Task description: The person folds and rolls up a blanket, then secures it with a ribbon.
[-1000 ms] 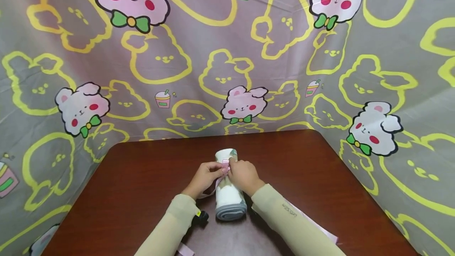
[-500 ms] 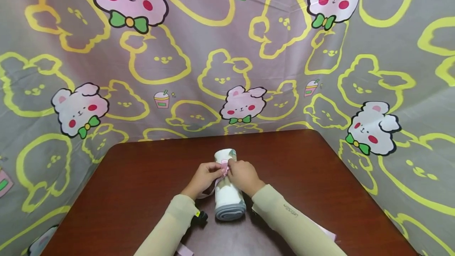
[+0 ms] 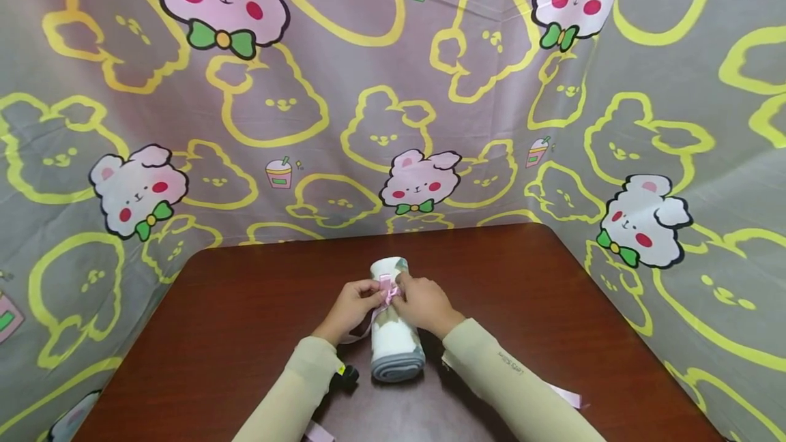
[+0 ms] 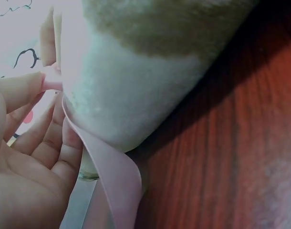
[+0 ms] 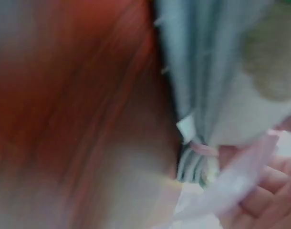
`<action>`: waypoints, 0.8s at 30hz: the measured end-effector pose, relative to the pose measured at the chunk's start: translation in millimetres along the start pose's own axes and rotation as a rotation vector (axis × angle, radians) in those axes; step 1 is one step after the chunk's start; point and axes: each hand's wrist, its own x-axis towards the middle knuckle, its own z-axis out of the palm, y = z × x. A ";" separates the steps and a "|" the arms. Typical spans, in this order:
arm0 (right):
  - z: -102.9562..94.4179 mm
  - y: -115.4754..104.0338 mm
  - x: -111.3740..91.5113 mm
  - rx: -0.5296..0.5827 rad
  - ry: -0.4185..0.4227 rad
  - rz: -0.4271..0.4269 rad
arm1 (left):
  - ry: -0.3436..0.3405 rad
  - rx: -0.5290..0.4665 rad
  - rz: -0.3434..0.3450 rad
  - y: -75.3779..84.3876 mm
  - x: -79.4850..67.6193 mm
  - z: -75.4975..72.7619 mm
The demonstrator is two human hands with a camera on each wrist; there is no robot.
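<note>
A rolled fleece blanket (image 3: 396, 343), white with brownish patches and a grey edge, lies lengthwise on the table. A pink ribbon (image 3: 385, 283) runs round its upper half, gathered into a loop on top. My left hand (image 3: 350, 307) pinches that loop between thumb and index finger. From the other side, my right hand (image 3: 426, 304) holds the ribbon right at the knot with curled fingers. In the left wrist view a ribbon tail (image 4: 114, 171) hangs down past the roll. The right wrist view, blurred, has ribbon (image 5: 236, 183) crossing before the fingers and the roll's grey layers (image 5: 198, 71).
Loose ribbon ends lie on the brown table (image 3: 245, 333), one by the right sleeve (image 3: 565, 395) and one by the left sleeve (image 3: 319, 432). A black wrist camera (image 3: 348, 375) sits under the left wrist. Patterned cloth (image 3: 344, 128) hangs behind and along both sides.
My right hand has shifted slightly right and down, and its fingers have changed position at the knot, exposing more of the pink loop. The left hand keeps its pinch; the roll stays put.
</note>
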 end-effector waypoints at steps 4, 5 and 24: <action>-13.3 11.5 -4.6 0.321 -0.145 0.032 | 0.003 0.014 -0.011 1.2 -0.9 0.0; -16.8 14.4 -4.1 0.386 -0.158 0.043 | 0.004 0.017 -0.015 1.3 -1.1 0.1; -37.0 0.7 43.0 0.199 -0.245 0.078 | -0.052 0.000 0.046 0.0 -0.7 -0.2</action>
